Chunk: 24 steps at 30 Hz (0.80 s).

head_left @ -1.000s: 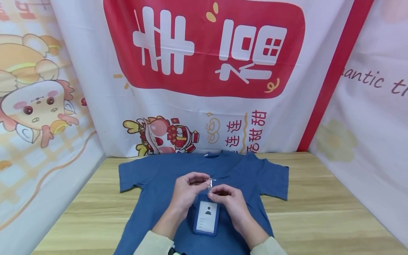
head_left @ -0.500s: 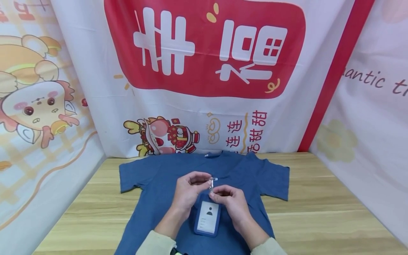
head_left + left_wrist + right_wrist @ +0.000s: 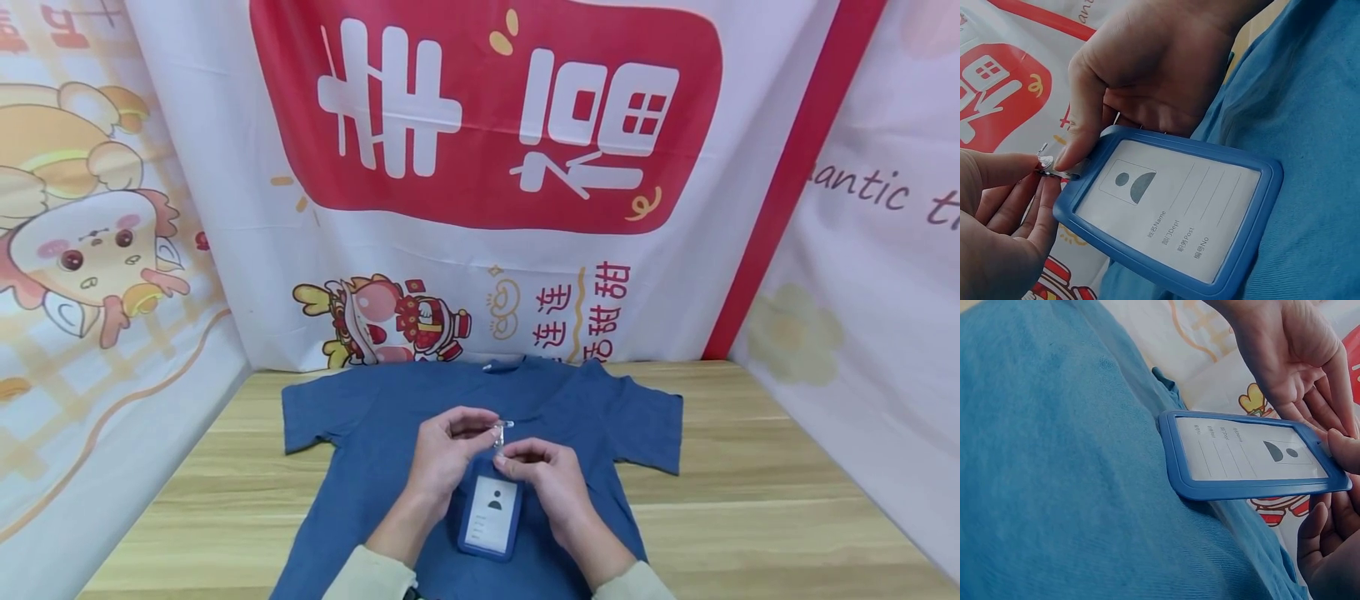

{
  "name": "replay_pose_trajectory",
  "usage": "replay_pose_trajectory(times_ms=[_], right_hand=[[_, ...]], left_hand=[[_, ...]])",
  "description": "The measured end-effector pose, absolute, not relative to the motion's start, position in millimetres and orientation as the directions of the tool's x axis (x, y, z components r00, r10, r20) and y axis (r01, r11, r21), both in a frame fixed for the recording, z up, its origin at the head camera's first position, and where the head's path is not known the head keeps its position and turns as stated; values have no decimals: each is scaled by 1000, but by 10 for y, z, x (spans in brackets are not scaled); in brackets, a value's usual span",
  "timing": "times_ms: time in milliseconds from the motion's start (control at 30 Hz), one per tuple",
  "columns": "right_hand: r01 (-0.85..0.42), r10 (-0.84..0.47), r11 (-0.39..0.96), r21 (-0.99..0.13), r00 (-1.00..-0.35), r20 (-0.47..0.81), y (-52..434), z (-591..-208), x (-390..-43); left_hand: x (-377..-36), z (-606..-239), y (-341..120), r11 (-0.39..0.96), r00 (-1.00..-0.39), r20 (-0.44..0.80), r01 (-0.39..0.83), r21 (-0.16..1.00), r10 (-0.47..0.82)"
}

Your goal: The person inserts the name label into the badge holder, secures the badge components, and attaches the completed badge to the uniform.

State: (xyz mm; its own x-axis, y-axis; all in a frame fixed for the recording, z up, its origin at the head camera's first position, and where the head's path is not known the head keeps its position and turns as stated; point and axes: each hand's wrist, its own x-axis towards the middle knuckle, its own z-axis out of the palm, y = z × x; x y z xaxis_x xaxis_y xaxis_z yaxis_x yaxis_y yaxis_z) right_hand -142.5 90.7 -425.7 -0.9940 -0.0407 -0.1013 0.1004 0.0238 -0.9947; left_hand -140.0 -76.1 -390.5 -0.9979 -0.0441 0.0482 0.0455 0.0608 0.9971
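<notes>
An ID badge holder [image 3: 489, 518] with a blue frame and a white card hangs tilted over a blue T-shirt [image 3: 390, 417]. At its top is a small metal badge clip [image 3: 1047, 165]. My left hand [image 3: 441, 458] pinches the upper part of the clip between thumb and fingers. Just below and to the right, my right hand [image 3: 551, 473] pinches the clear strap [image 3: 1074, 170] joining clip and holder. In the right wrist view the holder [image 3: 1175, 456] stands clear of my palms, with both thumbs near its top edge. Fingers partly hide the clip.
The T-shirt lies spread on a wooden table [image 3: 750, 500], sleeves out to both sides. A printed white cloth [image 3: 645, 283] hangs along the table's back edge, with more printed cloth at left and right.
Both hands and the badge holder have shifted very slightly to the right. More of the clip's pin end shows beyond the left fingertips than a second ago. Both grips look the same.
</notes>
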Motion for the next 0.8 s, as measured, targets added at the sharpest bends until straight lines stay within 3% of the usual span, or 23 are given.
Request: replay_pose_trajectory(times_ms=[800], right_hand=[[90,-21,34,-995,-996,-91,916,-4276,-1431]], left_hand=[[-1397,-3884,-741,58,-999,43,42,997,-28]])
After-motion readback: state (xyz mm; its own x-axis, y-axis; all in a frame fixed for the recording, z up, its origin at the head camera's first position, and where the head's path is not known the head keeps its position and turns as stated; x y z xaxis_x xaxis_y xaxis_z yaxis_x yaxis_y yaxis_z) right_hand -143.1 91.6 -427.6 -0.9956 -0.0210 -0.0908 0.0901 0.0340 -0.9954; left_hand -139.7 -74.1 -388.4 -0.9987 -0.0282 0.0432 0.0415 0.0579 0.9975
